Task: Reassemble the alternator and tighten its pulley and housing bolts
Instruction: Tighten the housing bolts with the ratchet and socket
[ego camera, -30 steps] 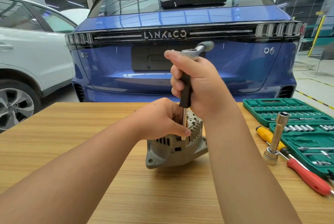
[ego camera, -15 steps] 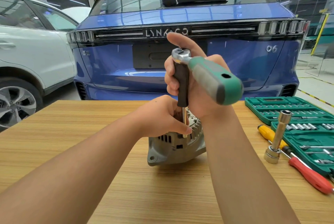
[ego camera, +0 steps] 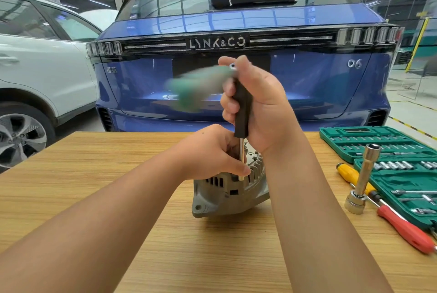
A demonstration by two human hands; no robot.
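Observation:
A grey finned alternator [ego camera: 227,193] stands on the wooden table [ego camera: 118,174]. My left hand [ego camera: 212,153] grips its top edge, fingers curled beside a thin steel shaft [ego camera: 241,157] that runs down to the housing. My right hand [ego camera: 257,108] holds the black extension handle [ego camera: 242,108] upright above it. A ratchet sits on top of that handle, and its green grip [ego camera: 189,89] points left, blurred by motion. The tip of the shaft is hidden behind my left fingers.
An open green socket set [ego camera: 369,143] lies at the right. Beside it are a long chrome socket [ego camera: 361,181] standing tilted, a yellow screwdriver [ego camera: 347,172] and a red screwdriver [ego camera: 406,228]. A blue car [ego camera: 236,32] stands right behind the table, a white car [ego camera: 35,60] to the left.
The ratchet's green grip has swung round from pointing away, past pointing towards me, to pointing left. My right hand stays on the black handle. My left hand has stayed on the alternator.

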